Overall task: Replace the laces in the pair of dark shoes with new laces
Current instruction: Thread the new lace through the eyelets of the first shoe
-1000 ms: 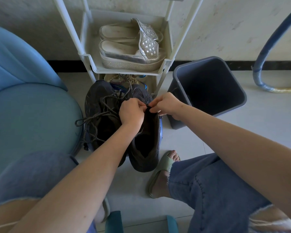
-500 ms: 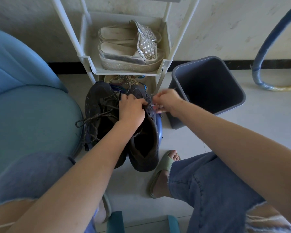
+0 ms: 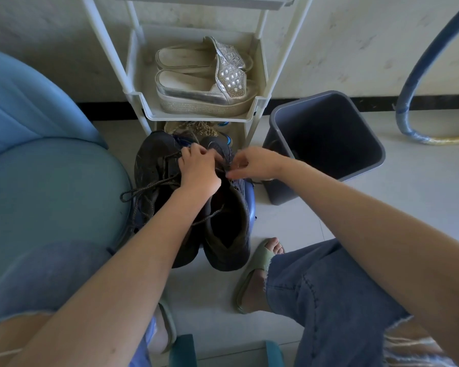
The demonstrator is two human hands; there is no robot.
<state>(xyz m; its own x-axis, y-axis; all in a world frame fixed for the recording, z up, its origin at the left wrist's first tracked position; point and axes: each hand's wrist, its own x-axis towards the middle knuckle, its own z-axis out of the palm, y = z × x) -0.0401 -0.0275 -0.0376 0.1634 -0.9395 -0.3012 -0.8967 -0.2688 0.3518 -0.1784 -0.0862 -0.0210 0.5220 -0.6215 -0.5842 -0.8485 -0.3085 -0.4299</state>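
Nearest, the person's knees in blue jeans (image 3: pixel 329 300) frame the view, and a teal stool edge (image 3: pixel 183 350) shows at the bottom. Each foot wears a green slipper (image 3: pixel 252 276) flat on the pale floor (image 3: pixel 421 207).

Between the legs the dark shoes (image 3: pixel 154 165) stand side by side on the floor, toes pointing away, heels toward the person. A loosened lace (image 3: pixel 143 189) trails off the outer shoe in a loop toward the blue seat (image 3: pixel 51 194). The bin-side shoe (image 3: pixel 228 239) gapes open, a strand of lace slack across its mouth.

Both forearms reach down to that shoe's front. The left hand (image 3: pixel 199 170) lies on its eyelet rows with fingers curled, gripping the upper; whether a lace is also caught under them cannot be told. The right hand (image 3: pixel 255 165), just beside it, has thumb and forefinger closed in a pinch on the lace at the shoe's outer edge, the other fingers loosely bent.

Beyond the toes stands a white rack (image 3: pixel 260 107), with silver sandals (image 3: pixel 204 83) on its shelf and another shoe half hidden below. A grey bin (image 3: pixel 366 165) sits right of the rack, and a blue hose (image 3: pixel 414 83) curves along the wall.
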